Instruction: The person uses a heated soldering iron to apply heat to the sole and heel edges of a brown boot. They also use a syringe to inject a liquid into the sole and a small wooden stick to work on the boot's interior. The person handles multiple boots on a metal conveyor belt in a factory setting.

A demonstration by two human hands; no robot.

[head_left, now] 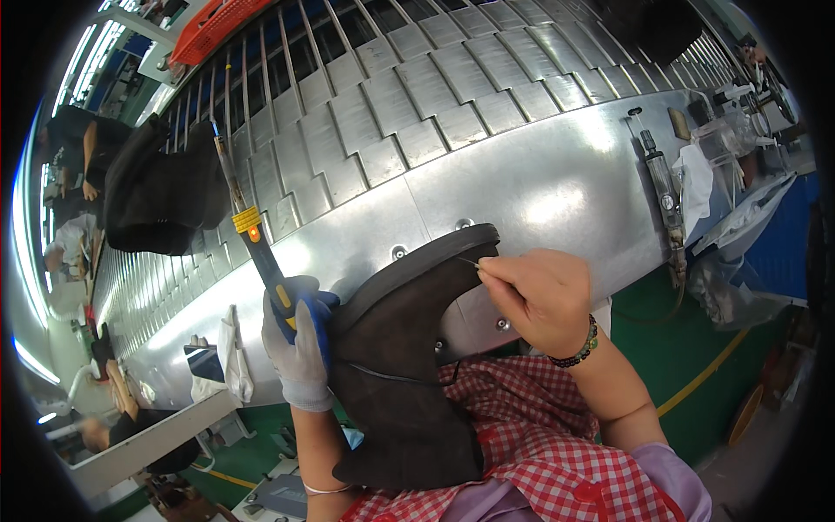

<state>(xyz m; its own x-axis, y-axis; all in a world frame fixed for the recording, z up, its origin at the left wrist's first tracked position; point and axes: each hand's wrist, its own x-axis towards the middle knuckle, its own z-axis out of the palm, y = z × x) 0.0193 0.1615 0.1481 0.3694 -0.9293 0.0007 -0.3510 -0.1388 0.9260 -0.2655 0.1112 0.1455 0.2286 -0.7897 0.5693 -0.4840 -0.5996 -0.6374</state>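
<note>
A black boot [409, 300] leans over my lap at the conveyor's edge, its sole side turned up and away. My left hand [300, 348], in a grey and blue glove, is closed round a soldering iron [258, 248] with a black and yellow handle, its thin tip pointing up and left, a small orange light showing. The same hand rests against the boot's side. My bare right hand [544, 291] pinches a thin, dark, thread-like or needle-like piece [468, 260] at the boot's far end; its exact kind is unclear. A thin dark cord [383, 374] crosses the boot's shaft.
A slatted metal conveyor [348, 130] runs behind, carrying another black boot [161, 191] at left. An air tool [663, 191] lies on the metal ledge at right, near plastic bags [726, 287]. A phone [204, 361] and white cloth [233, 357] sit at left. Other people work farther left.
</note>
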